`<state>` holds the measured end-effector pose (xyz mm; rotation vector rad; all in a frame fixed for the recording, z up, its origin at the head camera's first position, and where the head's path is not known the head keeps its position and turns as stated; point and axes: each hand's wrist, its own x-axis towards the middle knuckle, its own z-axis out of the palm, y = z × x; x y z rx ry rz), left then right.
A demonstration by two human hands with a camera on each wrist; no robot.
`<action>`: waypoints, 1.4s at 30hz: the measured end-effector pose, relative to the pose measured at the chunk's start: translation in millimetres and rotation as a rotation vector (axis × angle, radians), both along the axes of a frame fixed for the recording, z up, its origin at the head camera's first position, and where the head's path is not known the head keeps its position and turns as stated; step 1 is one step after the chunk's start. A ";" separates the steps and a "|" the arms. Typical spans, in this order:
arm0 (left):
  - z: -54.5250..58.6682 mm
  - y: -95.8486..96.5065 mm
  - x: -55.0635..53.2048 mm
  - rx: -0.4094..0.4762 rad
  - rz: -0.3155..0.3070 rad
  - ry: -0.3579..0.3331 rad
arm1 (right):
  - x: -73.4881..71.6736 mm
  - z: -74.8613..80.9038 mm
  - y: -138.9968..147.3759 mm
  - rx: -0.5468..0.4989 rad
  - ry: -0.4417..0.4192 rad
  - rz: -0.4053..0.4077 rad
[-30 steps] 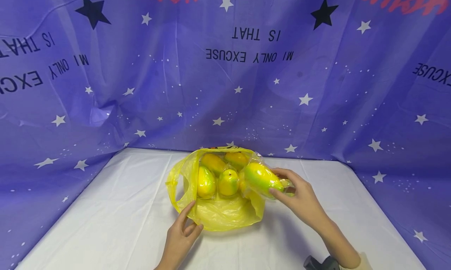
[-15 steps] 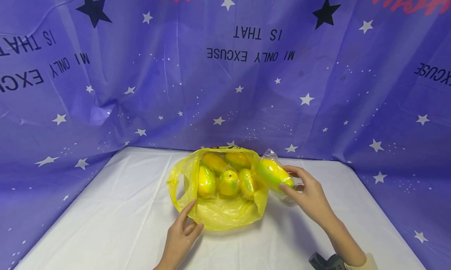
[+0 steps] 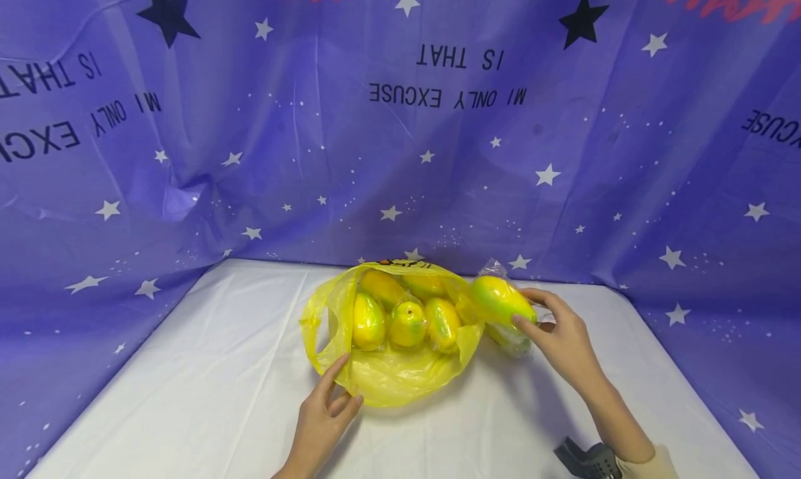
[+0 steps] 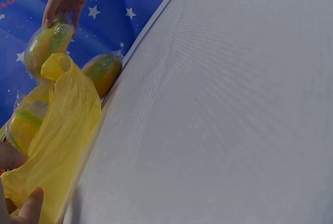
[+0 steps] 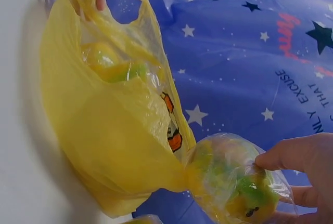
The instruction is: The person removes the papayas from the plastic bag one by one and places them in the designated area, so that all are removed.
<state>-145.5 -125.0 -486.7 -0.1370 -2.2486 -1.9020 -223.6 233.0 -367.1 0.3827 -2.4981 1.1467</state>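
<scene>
Right hand (image 3: 566,340) pinching a wrapped mango (image 3: 503,299) beside the yellow bag (image 3: 400,385), left hand (image 3: 321,416) pinching the bag's edge, second mango (image 4: 104,73) (mostly hidden from above) on the white surface (image 3: 188,395), back mangoes (image 3: 382,288) partly covered.

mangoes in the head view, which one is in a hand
The wrapped mango gripped by the right hand, beside the yellow bag. No hand grips the others: five mangoes show inside the bag, another mango lies outside it.
</scene>
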 end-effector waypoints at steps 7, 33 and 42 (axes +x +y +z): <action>0.1 0.4 0.4 0.002 -0.008 0.006 | -1.7 0.7 7.6 -0.011 0.005 -0.034; -1.2 -0.1 0.4 -0.013 -0.006 0.022 | -21.4 -13.7 36.2 -0.011 -0.014 -0.141; -0.8 0.2 -0.5 -0.004 -0.003 0.012 | -28.4 -21.0 45.3 -0.002 -0.021 -0.185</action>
